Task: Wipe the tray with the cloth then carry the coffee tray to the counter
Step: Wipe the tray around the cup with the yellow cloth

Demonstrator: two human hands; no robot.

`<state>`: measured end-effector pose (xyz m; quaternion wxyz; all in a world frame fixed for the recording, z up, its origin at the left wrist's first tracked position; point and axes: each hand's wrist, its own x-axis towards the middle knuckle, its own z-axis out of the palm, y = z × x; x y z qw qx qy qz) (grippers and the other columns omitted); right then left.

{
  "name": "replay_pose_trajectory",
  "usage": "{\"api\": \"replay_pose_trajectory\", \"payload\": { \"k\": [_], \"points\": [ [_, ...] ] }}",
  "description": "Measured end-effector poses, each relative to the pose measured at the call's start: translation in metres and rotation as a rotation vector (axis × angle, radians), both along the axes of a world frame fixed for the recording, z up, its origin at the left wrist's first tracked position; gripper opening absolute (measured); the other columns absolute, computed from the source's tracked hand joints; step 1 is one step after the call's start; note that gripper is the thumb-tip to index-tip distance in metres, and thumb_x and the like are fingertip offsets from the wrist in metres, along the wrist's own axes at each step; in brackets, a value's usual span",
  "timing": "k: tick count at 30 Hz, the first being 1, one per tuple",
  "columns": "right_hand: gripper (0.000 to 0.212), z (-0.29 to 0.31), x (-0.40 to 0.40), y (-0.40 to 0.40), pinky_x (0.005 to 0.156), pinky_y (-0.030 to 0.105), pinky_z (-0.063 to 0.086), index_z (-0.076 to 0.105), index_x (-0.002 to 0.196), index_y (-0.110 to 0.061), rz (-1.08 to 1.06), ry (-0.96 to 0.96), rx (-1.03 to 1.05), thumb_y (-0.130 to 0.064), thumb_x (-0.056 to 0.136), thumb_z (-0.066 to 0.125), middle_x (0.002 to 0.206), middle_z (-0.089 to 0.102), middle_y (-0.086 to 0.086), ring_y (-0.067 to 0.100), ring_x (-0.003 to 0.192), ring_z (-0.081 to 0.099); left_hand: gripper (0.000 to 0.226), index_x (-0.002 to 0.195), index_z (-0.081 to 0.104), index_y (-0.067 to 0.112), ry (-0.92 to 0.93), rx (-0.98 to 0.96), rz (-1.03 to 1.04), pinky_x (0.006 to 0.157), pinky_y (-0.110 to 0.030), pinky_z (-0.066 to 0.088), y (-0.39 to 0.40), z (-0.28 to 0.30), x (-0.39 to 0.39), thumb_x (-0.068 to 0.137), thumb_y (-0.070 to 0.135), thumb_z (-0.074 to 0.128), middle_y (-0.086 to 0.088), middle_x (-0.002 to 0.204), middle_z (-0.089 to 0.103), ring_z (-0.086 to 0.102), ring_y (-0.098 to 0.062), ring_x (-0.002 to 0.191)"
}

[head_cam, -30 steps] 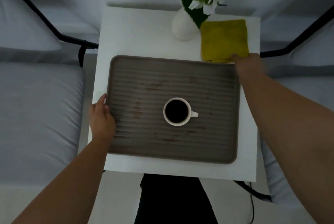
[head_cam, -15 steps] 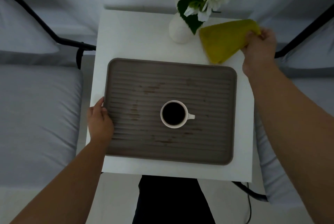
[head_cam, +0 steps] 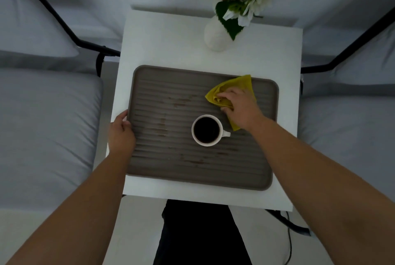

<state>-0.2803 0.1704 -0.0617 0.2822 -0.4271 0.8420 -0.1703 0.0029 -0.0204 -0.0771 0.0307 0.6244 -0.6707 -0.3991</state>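
The tray [head_cam: 213, 170] is seen lying flat on the white worktop [head_cam: 162, 46], ridged and brown-grey, with dark smears across its left and near parts. A yellow cloth [head_cam: 233, 85] is pressed onto the tray's far right area, bunched under the right hand [head_cam: 239, 108], whose fingers are curled over the folds and grasp it; one corner of the cloth is spread toward the tray's far rim, another pokes out below the wrist. Just beside that hand, a white cup [head_cam: 207, 130] filled with dark coffee is stood upright near the tray's middle, its handle pointed right, close to the cloth but apart from it. The left rim of the tray is gripped by the left hand [head_cam: 120, 134], thumb laid on the edge, fingers tucked under. At the far side of the worktop a white vase [head_cam: 215, 36] with green leaves is stood, well apart from the tray. Grey cushions [head_cam: 47, 128] are seen on both sides.
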Motion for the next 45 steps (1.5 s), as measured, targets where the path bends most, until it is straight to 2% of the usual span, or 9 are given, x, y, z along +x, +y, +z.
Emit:
{"api": "replay_pose_trajectory", "payload": {
  "k": [9,14,18,26,28,30,32,35,45],
  "points": [
    [0.025,-0.008,-0.016,-0.023,0.086,0.038,0.049,0.073,0.101,-0.008,0.174,0.039,-0.068,0.0,0.083,0.059,0.099,0.065,0.017,0.033,0.092,0.061,0.045,0.135,0.05,0.037,0.041,0.045,0.012,0.093,-0.043,0.051,-0.001,-0.006,0.004,0.098,0.018,0.031,-0.013,0.118,0.06,0.061,-0.024,0.102],
    [0.027,0.0,-0.027,0.031,0.086,0.022,0.037,0.068,0.114,-0.012,-0.122,0.086,0.045,-0.006,0.092,0.053,0.119,0.059,0.017,0.033,0.103,0.058,0.044,0.135,0.053,0.028,0.039,-0.023,0.008,0.083,-0.041,0.052,0.0,-0.009,0.0,0.098,0.014,0.034,-0.018,0.108,0.063,0.062,-0.029,0.092],
    [0.028,-0.005,-0.02,0.032,0.089,0.023,0.039,0.066,0.117,-0.014,-0.273,0.147,0.085,-0.009,0.093,0.052,0.127,0.056,0.013,0.031,0.11,0.056,0.048,0.137,0.051,0.031,-0.016,-0.041,-0.02,0.088,-0.051,0.051,-0.002,-0.016,0.002,0.097,0.013,0.033,-0.029,0.104,0.059,0.06,-0.041,0.092],
    [0.029,-0.005,-0.012,-0.025,0.099,0.044,0.042,0.07,0.11,-0.018,0.117,0.092,0.025,-0.009,0.085,0.058,0.111,0.064,0.012,0.032,0.103,0.059,0.054,0.136,0.048,0.04,0.01,-0.005,-0.021,0.094,-0.045,0.051,-0.006,-0.026,0.008,0.092,0.014,0.03,-0.018,0.106,0.058,0.061,-0.026,0.093],
    [0.029,0.0,-0.017,0.001,0.1,0.034,0.04,0.066,0.116,-0.016,-0.01,0.024,0.031,-0.01,0.09,0.055,0.123,0.059,0.014,0.032,0.112,0.055,0.052,0.136,0.049,0.038,0.013,-0.002,0.002,0.097,-0.045,0.05,-0.004,-0.022,0.006,0.093,0.014,0.031,-0.018,0.107,0.059,0.06,-0.026,0.095],
    [0.031,0.003,-0.019,0.041,0.097,0.036,0.042,0.061,0.123,-0.018,-0.238,0.04,0.095,-0.014,0.094,0.051,0.131,0.051,0.015,0.034,0.114,0.052,0.052,0.136,0.052,0.036,0.014,-0.006,0.015,0.099,-0.045,0.048,-0.003,-0.017,0.003,0.094,0.012,0.032,-0.015,0.111,0.06,0.06,-0.024,0.098],
    [0.031,0.006,-0.012,0.07,0.093,0.04,0.044,0.061,0.122,-0.014,-0.42,0.083,0.083,-0.01,0.093,0.051,0.13,0.051,0.018,0.038,0.11,0.053,0.052,0.136,0.053,0.034,0.023,0.0,0.021,0.095,-0.041,0.05,-0.001,-0.012,0.0,0.094,0.01,0.032,-0.016,0.11,0.061,0.061,-0.024,0.095],
    [0.031,-0.001,0.008,0.066,0.087,0.032,0.043,0.063,0.119,-0.014,-0.481,0.084,0.09,-0.008,0.091,0.051,0.126,0.055,0.016,0.036,0.106,0.055,0.053,0.136,0.052,0.035,0.015,-0.001,0.002,0.091,-0.042,0.052,0.001,-0.006,-0.003,0.095,0.009,0.031,-0.023,0.107,0.06,0.061,-0.03,0.093],
    [0.03,-0.002,0.007,0.026,0.099,0.021,0.03,0.068,0.114,-0.01,-0.06,-0.071,0.011,-0.002,0.087,0.057,0.125,0.062,0.015,0.031,0.119,0.052,0.049,0.14,0.05,0.027,0.025,-0.023,-0.012,0.082,-0.027,0.045,0.003,-0.005,-0.004,0.099,0.007,0.031,-0.014,0.112,0.064,0.06,-0.02,0.094]
  ]
}}
